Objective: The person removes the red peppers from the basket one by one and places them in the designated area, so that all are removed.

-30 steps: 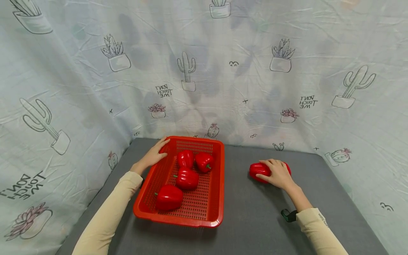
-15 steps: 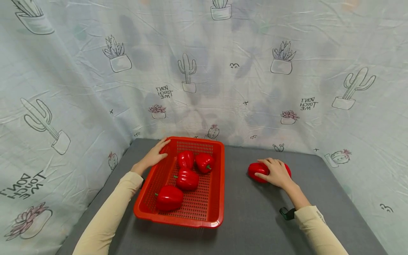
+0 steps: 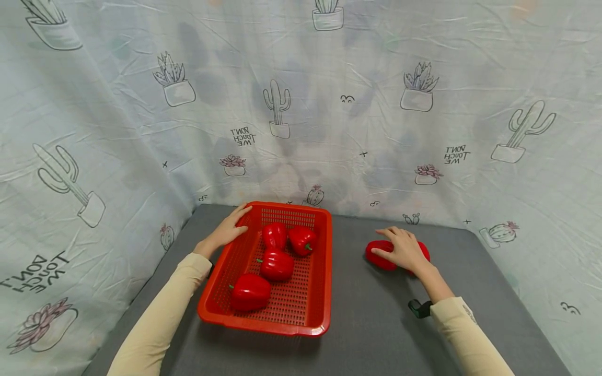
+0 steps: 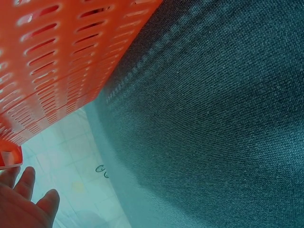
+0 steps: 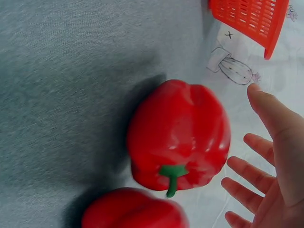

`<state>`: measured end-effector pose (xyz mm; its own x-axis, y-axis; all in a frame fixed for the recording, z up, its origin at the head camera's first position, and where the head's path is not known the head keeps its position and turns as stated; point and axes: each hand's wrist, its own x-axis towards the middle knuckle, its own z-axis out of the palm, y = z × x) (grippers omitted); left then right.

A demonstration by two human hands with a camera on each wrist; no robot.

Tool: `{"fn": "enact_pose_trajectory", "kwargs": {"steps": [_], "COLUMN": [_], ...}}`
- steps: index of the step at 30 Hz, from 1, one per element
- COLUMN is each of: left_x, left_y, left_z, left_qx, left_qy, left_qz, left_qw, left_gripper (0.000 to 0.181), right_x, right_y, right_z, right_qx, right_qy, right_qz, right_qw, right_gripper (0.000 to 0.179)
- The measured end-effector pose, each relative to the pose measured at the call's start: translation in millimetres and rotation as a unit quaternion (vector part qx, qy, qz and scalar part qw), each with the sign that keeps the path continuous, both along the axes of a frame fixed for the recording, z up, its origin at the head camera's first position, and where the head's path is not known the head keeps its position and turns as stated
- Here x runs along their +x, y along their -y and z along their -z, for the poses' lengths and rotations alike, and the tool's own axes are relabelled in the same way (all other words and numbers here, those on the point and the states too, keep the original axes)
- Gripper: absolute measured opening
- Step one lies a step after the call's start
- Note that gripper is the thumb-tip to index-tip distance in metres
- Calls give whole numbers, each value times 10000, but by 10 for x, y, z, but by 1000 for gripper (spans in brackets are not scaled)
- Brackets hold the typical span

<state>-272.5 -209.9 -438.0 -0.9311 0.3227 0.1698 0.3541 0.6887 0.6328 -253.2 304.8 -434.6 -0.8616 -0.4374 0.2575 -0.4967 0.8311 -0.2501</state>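
Observation:
In the head view, my left hand rests at the far left rim of a red slotted plastic basket, fingers extended along it. The left wrist view shows relaxed fingers beside the basket's rim. Inside the basket lie several glossy red bell peppers with green stems. To its right, my right hand hovers over two more red bell peppers. One is the left pepper, the other peeks out behind the hand. In the right wrist view the spread fingers stand apart from the nearer bell pepper.
A grey cloth-covered table carries everything. A pale curtain printed with cacti hangs behind and along both sides. Black straps circle both wrists, with a dark wrist camera under the right one.
My right hand has loosened from the left pepper outside the basket, its fingers lifting and straightening. That pepper has shifted slightly left. The left hand and basket stay put.

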Motion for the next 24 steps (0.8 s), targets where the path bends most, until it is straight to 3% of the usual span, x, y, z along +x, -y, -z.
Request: {"fn": "enact_pose_trajectory", "kwargs": {"steps": [9, 24], "left_x": [10, 14], "left_y": [-18, -23], "left_z": [-16, -12], "left_qx": [20, 32], "left_qy": [14, -41], "left_qz": [4, -19], "left_qw": [10000, 10000], "left_gripper": [64, 64], "right_x": [-69, -204], "right_y": [128, 418], "right_z": [-75, -253], "right_qx": [-88, -248], "right_qy": [222, -180], "right_qz": [-23, -425], "right_qw": [9997, 9986], "right_gripper": [59, 59]}}
